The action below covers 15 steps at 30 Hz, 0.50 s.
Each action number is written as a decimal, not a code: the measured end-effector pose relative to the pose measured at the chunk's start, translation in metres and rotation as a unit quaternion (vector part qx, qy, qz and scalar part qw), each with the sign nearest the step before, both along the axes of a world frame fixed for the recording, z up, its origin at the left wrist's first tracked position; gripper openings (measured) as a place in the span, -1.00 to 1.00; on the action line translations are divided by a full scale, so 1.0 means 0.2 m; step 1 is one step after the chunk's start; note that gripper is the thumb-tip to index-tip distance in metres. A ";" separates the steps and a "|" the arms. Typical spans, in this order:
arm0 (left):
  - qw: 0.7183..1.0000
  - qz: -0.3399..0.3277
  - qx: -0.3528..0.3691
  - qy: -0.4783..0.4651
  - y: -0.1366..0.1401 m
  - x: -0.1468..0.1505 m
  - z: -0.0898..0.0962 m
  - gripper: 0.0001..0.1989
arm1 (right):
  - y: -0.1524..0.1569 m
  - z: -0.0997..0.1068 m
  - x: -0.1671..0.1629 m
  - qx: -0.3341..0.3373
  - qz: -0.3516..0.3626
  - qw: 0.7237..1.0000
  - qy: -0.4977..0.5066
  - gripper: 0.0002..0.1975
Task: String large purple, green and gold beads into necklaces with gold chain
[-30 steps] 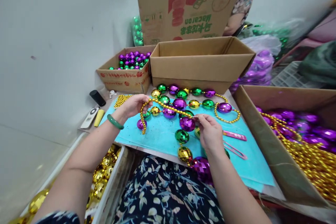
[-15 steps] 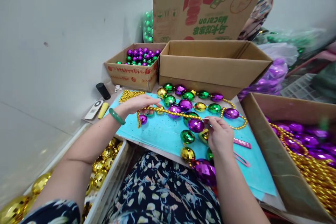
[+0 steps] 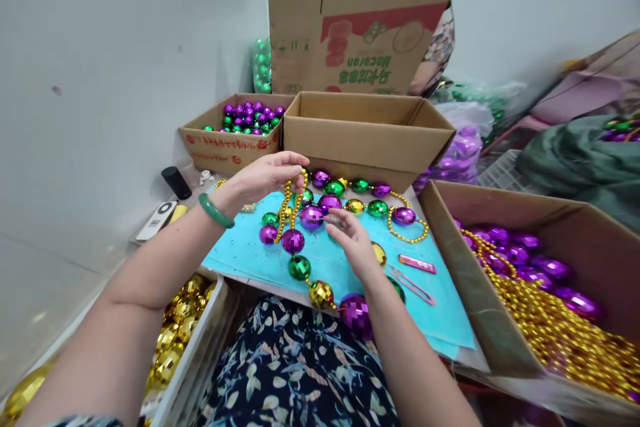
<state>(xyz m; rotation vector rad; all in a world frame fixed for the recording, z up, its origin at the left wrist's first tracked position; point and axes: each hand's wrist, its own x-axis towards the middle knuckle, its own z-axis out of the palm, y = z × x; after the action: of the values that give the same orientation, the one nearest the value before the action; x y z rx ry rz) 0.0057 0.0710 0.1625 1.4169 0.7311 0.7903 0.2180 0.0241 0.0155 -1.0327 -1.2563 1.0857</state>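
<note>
Had the gold beads [image 3: 283, 212] pinched in the left hand [image 3: 265, 177], dangling over the blue sheet [image 3: 326, 260]. Held the right hand [image 3: 354, 242] half-curled near a big purple ball [image 3: 312, 217]; couldn't tell if pinching anything tbh. Read "Macaron" [image 3: 369, 61] upside down in green on the tall box [image 3: 300, 13], with Chinese characters [image 3: 365, 76] just below. Couldn't make out the red print [image 3: 261, 146] on the low box [image 3: 223, 155], though.

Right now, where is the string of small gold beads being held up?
In the head view, left of centre, the gold string hangs from the left hand, over the blue sheet, its lower end appearing between two purple beads.
</note>
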 end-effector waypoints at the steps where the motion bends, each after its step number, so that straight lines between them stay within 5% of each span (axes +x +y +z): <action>1: 1.000 -0.002 0.000 -0.011 0.00 0.02 0.02 -0.79 | 0.00 0.01 -0.01 0.004 0.007 1.000 -0.004 -0.54; 15: 1.000 -0.015 0.007 0.023 -0.03 0.12 0.20 -0.54 | -0.03 0.07 -0.01 -0.001 0.029 1.000 -0.006 -0.56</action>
<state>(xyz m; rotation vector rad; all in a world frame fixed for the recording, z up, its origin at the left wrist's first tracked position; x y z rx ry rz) 0.0297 0.0642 0.2016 1.4591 0.7397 0.7421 0.2154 0.0174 0.0299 -1.0107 -1.3020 1.1272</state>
